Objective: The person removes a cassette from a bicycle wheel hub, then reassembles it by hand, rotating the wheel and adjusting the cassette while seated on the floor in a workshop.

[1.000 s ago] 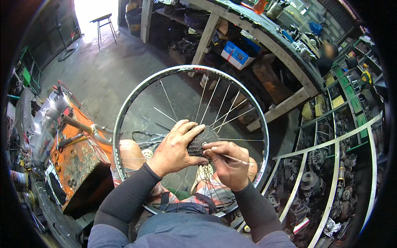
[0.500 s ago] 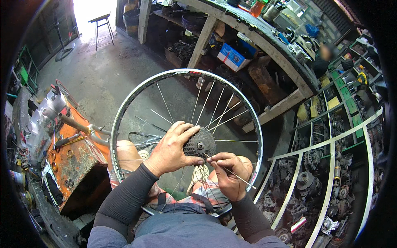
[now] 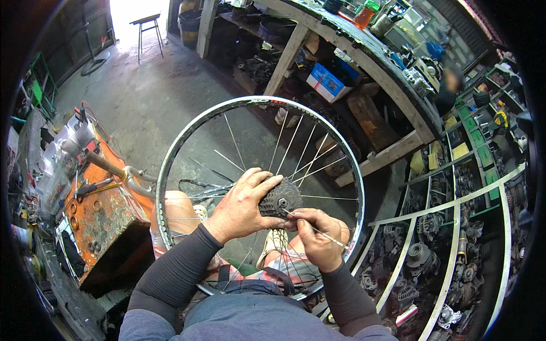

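Observation:
A bicycle wheel [image 3: 170, 149] with a black-and-silver rim rests across my lap, several of its spokes in place. At its hub sits a dark, greasy sprocket cassette [image 3: 291, 192]. My left hand [image 3: 243, 206] is closed round the cassette's left side, fingers over the top and thumb below. My right hand [image 3: 319, 236] pinches a thin, pale rod that looks like a spoke [image 3: 331, 239]. The tip of this rod points at the cassette's lower edge, beside my left thumb. Whether it passes through the hub flange I cannot tell.
On the left stands an orange, worn box [image 3: 108, 213] with metal rings, tools and a bicycle fork [image 3: 108, 165]. A workbench [image 3: 369, 54] runs along the back, a blue-and-white carton [image 3: 328, 82] beneath. Racks of metal parts [image 3: 421, 258] fill the right; a person [image 3: 446, 94] is behind them.
My right hand has moved slightly, and the spoke-like rod now slopes less steeply. My left hand stays on the cassette. The whole view has shifted a little.

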`<state>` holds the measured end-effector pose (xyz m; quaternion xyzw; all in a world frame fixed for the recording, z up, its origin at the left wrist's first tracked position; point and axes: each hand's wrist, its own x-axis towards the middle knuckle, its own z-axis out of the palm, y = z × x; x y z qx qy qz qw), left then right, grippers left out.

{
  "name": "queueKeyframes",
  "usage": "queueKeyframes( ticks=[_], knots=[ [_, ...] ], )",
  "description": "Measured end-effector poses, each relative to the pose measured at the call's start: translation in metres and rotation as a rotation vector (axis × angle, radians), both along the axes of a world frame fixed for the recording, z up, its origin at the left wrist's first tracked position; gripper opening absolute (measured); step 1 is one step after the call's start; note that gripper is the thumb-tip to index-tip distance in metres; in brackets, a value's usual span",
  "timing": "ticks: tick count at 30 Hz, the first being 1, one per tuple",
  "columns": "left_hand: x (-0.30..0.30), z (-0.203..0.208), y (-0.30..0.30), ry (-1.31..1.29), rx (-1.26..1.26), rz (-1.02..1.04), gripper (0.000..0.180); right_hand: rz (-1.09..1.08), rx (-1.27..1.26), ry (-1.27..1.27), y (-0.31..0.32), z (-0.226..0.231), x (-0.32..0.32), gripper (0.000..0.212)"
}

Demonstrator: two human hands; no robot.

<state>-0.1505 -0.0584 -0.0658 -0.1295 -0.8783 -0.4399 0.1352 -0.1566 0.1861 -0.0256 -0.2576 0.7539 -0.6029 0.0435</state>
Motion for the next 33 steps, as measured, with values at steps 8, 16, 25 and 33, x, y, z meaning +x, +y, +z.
queueKeyframes(
  ticks=[8,16,25,33],
  knots=[
    [-0.001,-0.007,-0.005,0.024,-0.039,-0.012,0.109,-0.091,-0.264,-0.091,-0.016,-0.042,0.036,0.021],
    [0.001,-0.001,-0.004,0.010,-0.021,-0.010,0.108,-0.055,-0.466,-0.270,-0.011,-0.045,0.032,0.025],
    [0.003,-0.001,0.001,-0.001,-0.026,-0.017,0.113,0.023,0.102,0.378,0.005,-0.002,0.020,0.016],
    [0.000,0.000,0.004,0.007,-0.015,-0.042,0.113,0.060,0.405,0.263,-0.018,0.069,-0.043,0.023]
  ],
)
